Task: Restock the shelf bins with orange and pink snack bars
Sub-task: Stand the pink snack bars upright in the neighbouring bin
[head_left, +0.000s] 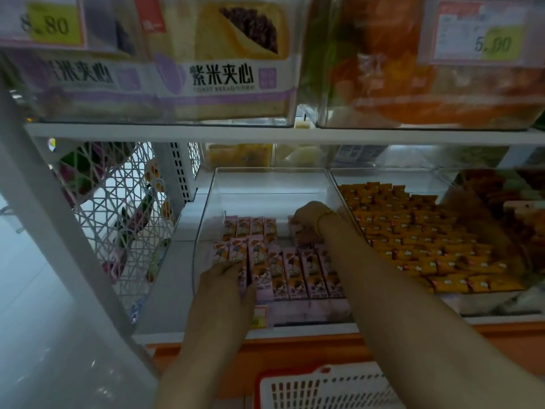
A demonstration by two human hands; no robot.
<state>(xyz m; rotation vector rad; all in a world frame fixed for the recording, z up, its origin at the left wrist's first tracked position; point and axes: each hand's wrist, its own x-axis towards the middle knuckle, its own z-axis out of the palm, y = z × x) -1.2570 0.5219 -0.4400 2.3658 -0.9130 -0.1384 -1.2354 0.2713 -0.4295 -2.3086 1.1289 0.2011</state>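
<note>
Pink snack bars (292, 273) line the clear bin (265, 184). My right hand (309, 219) curls round a few at the back. My left hand (224, 281) lies on the front ones, and I cannot tell its grip. Orange bars (413, 231) fill the next bin. Overhead, a pack (224, 78) reads "TOAST BREAD" and a tag (492, 44) reads "5.00".

On the lower shelf (182, 231) a middle bin (265, 178) holds snack bars (295, 270) in rows across its near part. A second bin (442, 177), filled with small packets (413, 231), stands just right of it. A lattice panel (124, 202) stands to the left. The left hand (227, 278) lies on the near-left bars, and the right hand (309, 219) is over the far-right ones. The upper shelf (177, 134) carries a bread bin (221, 78). A basket (309, 391) lies nearest, below.
</note>
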